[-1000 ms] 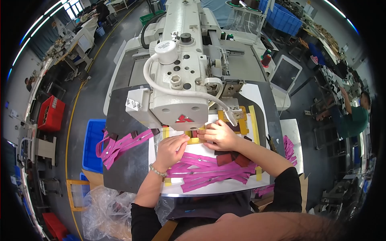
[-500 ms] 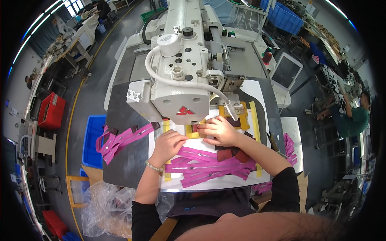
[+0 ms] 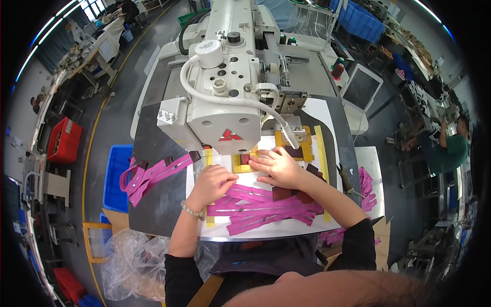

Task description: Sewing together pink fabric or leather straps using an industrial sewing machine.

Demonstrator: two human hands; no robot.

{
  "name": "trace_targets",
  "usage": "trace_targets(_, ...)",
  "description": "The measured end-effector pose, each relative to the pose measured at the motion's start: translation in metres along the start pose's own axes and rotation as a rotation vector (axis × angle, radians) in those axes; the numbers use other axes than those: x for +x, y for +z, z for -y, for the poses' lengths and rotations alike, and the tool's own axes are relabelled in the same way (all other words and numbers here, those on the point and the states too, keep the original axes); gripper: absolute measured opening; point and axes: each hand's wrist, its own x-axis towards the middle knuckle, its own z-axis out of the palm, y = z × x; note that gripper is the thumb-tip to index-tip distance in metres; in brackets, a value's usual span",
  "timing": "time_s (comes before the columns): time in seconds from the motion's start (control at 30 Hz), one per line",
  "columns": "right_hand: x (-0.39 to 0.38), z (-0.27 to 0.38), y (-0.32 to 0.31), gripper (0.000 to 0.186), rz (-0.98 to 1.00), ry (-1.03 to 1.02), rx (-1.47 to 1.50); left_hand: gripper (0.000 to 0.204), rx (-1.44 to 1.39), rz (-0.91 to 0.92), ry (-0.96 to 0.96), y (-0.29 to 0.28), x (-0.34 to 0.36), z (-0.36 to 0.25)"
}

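My right hand (image 3: 279, 168) lies with fingers stretched out, their tips at a small dark red patch (image 3: 245, 159) inside a yellow frame (image 3: 237, 164) under the sewing machine head (image 3: 225, 123). Just left of the frame, my left hand (image 3: 212, 183) has its fingers curled and pressed together; what they hold, if anything, is hidden. In front of both hands, several pink zippers (image 3: 255, 207) with dark red end pieces (image 3: 283, 194) lie crossed on the white sheet (image 3: 197, 233). More pink zippers (image 3: 138, 188) rest at the left of the dark table.
A blue bin (image 3: 116, 176) stands left of the table, above clear plastic wrap (image 3: 135, 266). At right are scissors-like dark snips (image 3: 346, 179), another pink zipper heap (image 3: 366, 189) and a tilted screen (image 3: 361, 92). A person in green (image 3: 454, 153) sits farther right.
The whole view has shifted slightly. My right fingers have spread a little, baring more of the dark red patch. My left hand keeps its curled pose; the zippers have stayed put.
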Motion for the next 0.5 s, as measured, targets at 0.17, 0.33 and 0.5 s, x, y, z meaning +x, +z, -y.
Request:
trace_targets(0.17,-0.017,0.037,-0.013,0.031,0.051,0.063,0.141,0.015,-0.056,0.283,-0.063,-0.01,-0.021,-0.025)
trace_targets(0.33,-0.024,0.057,-0.009,0.019,-0.026,0.073,0.235,0.03,0.041,0.307,-0.186,-0.014,-0.046,-0.038)
trace_targets(0.5,-0.019,0.067,0.003,0.02,-0.024,0.026,0.301,0.032,0.195,0.328,-0.293,-0.015,-0.055,-0.044)
